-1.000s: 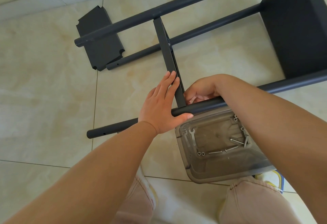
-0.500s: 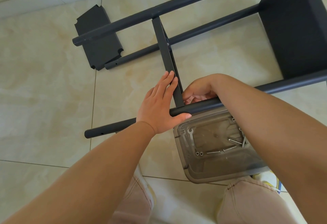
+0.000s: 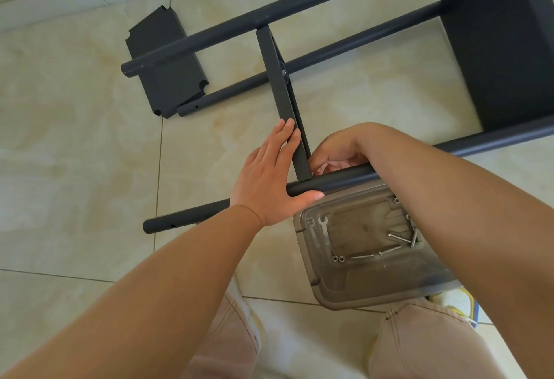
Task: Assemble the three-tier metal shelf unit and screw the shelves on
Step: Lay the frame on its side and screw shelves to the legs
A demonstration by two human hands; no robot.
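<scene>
The dark grey shelf frame lies on its side on the tile floor. A middle shelf stands edge-on between the top pole and the near pole. My left hand presses flat against that shelf's edge, fingers straight, thumb along the near pole. My right hand is curled just behind the near pole at the shelf's corner; its fingertips and whatever they hold are hidden. Another shelf is fixed at the right end. A loose shelf plate lies flat under the poles' left ends.
A clear plastic box sits under my right forearm, holding a small wrench, several screws and nuts. A lower pole runs behind the middle shelf. My knees are at the bottom; a wall base runs along the top left.
</scene>
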